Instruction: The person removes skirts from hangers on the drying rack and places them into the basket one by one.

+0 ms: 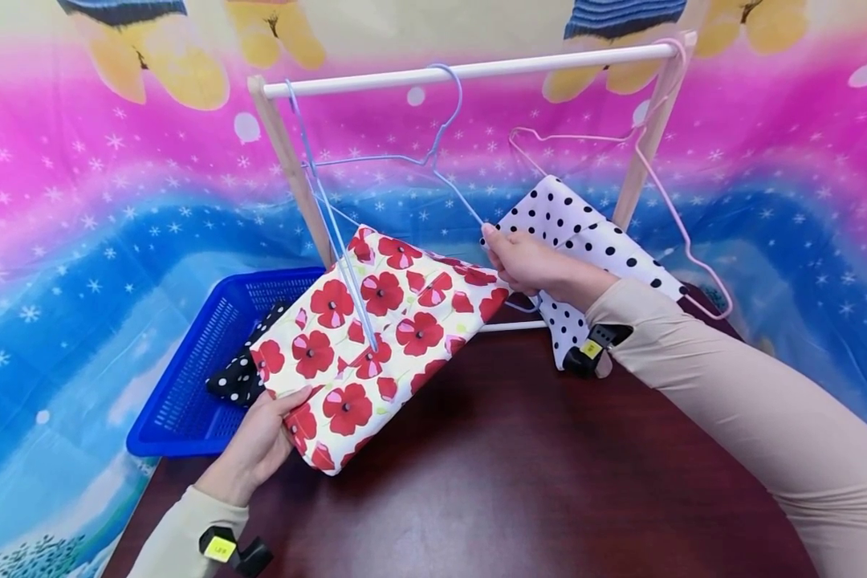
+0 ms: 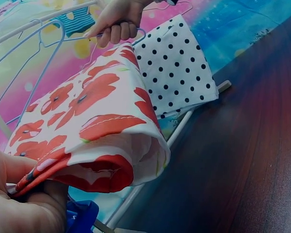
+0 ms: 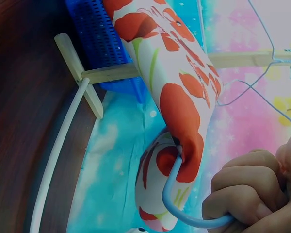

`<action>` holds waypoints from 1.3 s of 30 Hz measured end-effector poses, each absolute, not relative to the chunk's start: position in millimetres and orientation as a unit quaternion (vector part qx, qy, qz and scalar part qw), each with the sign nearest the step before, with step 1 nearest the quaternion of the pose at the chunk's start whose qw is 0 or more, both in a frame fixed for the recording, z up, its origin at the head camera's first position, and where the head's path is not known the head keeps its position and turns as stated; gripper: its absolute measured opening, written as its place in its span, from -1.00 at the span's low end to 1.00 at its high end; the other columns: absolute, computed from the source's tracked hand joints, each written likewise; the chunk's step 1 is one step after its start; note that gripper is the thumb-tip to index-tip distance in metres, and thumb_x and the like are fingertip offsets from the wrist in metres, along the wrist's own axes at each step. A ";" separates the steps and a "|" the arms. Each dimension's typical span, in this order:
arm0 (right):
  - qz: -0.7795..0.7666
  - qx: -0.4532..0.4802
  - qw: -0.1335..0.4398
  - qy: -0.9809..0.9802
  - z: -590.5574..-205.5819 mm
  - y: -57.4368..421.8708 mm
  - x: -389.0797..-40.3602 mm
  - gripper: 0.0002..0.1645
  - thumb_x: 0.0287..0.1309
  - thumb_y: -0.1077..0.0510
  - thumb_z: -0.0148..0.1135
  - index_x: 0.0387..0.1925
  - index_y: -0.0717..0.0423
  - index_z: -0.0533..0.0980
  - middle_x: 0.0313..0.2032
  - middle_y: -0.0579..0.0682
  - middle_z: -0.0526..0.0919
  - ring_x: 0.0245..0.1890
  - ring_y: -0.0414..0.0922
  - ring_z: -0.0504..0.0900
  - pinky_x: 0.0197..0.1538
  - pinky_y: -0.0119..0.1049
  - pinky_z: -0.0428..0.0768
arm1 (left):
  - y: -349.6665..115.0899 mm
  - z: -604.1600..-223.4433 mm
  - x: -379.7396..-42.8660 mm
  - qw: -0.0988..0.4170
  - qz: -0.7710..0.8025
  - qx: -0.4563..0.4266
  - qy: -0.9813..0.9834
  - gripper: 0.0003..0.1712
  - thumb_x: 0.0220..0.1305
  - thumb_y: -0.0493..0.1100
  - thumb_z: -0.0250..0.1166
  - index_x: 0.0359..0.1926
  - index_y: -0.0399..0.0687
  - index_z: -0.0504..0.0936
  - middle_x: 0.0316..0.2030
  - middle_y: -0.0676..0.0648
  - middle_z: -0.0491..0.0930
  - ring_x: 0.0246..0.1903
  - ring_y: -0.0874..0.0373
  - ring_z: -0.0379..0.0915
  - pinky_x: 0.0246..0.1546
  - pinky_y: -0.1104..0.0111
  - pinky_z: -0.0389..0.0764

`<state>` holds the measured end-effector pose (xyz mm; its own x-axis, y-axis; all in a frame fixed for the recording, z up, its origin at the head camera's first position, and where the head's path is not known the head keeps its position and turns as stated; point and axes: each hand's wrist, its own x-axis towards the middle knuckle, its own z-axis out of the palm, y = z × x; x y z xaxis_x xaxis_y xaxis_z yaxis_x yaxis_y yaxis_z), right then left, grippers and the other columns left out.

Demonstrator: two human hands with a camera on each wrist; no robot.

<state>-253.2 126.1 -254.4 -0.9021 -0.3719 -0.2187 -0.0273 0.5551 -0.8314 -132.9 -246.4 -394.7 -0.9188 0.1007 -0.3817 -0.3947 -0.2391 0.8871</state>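
Note:
A white cloth with red poppies (image 1: 419,329) hangs slanted in front of the rack. My left hand (image 1: 263,437) pinches its lower left corner between thumb and fingers, seen close up in the left wrist view. With curled fingers, my right hand (image 1: 531,261) grips the right arm of a blue wire hanger (image 1: 457,191), whose hook is over the rod. In the right wrist view the hanger's bent end (image 3: 172,201) enters the fold of the poppy cloth. A second blue hanger (image 1: 347,269) hangs across the front of that cloth.
The white rod (image 1: 535,64) of a wooden rack spans the back. To the right, a pink hanger (image 1: 665,189) carries a white cloth with black dots (image 1: 585,233). A blue basket (image 1: 169,401) at left holds a black dotted cloth (image 1: 238,377). The tabletop (image 1: 535,466) is dark wood.

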 end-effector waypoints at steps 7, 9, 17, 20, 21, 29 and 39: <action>-0.458 -0.119 0.185 0.861 -255.1 126.4 -252.8 -0.30 0.54 -0.35 -0.45 -0.54 0.05 0.20 -0.76 -0.15 0.13 -0.77 -0.20 0.07 -0.62 -0.36 0.10 | -247.8 -393.2 -132.7 0.162 0.775 -0.123 0.599 -0.24 0.55 0.05 0.08 0.56 0.16 -0.11 0.09 0.27 0.55 0.08 0.36 0.61 0.16 0.36 0.64; -0.459 -0.120 0.186 0.860 -255.0 126.7 -252.4 -0.30 0.54 -0.35 -0.46 -0.54 0.05 0.20 -0.76 -0.15 0.13 -0.77 -0.21 0.07 -0.62 -0.36 0.10 | -248.4 -392.2 -133.6 0.162 0.774 -0.125 0.599 -0.23 0.54 0.05 0.09 0.56 0.17 -0.12 0.11 0.26 0.53 0.08 0.35 0.61 0.16 0.35 0.64; -0.468 -0.116 0.185 0.856 -255.9 133.4 -252.7 -0.28 0.55 -0.34 -0.45 -0.60 0.03 0.17 -0.76 -0.16 0.13 -0.77 -0.22 0.08 -0.61 -0.36 0.10 | -245.7 -390.1 -135.5 0.164 0.773 -0.123 0.600 -0.24 0.54 0.04 0.10 0.55 0.16 -0.11 0.09 0.27 0.55 0.07 0.35 0.61 0.16 0.35 0.64; -0.462 -0.117 0.183 0.860 -256.0 135.0 -253.5 -0.29 0.55 -0.34 -0.44 -0.62 0.01 0.16 -0.77 -0.16 0.12 -0.77 -0.22 0.08 -0.61 -0.36 0.10 | -245.1 -389.9 -135.6 0.162 0.773 -0.121 0.602 -0.26 0.55 0.04 0.09 0.54 0.15 -0.09 0.07 0.28 0.57 0.07 0.36 0.61 0.15 0.36 0.64; -0.459 -0.118 0.183 0.862 -256.0 135.3 -253.8 -0.29 0.55 -0.34 -0.44 -0.62 0.01 0.16 -0.77 -0.16 0.12 -0.78 -0.22 0.08 -0.61 -0.37 0.11 | -245.0 -389.9 -135.6 0.162 0.772 -0.120 0.602 -0.25 0.54 0.04 0.09 0.54 0.15 -0.10 0.07 0.29 0.57 0.07 0.36 0.61 0.15 0.36 0.64; -0.447 -0.120 0.181 0.868 -255.7 136.9 -255.8 -0.29 0.54 -0.36 -0.44 -0.61 0.00 0.16 -0.77 -0.15 0.13 -0.78 -0.21 0.09 -0.59 -0.35 0.11 | -246.5 -390.4 -136.6 0.159 0.769 -0.117 0.607 -0.26 0.55 0.04 0.07 0.55 0.15 -0.10 0.08 0.29 0.55 0.06 0.36 0.60 0.14 0.37 0.64; -0.457 -0.113 0.171 0.866 -256.3 136.8 -255.9 -0.30 0.56 -0.32 -0.41 -0.62 0.01 0.17 -0.78 -0.14 0.14 -0.78 -0.20 0.10 -0.58 -0.35 0.11 | -248.3 -389.8 -136.2 0.165 0.768 -0.127 0.606 -0.22 0.55 0.04 0.08 0.57 0.17 -0.14 0.13 0.25 0.52 0.07 0.35 0.61 0.16 0.34 0.64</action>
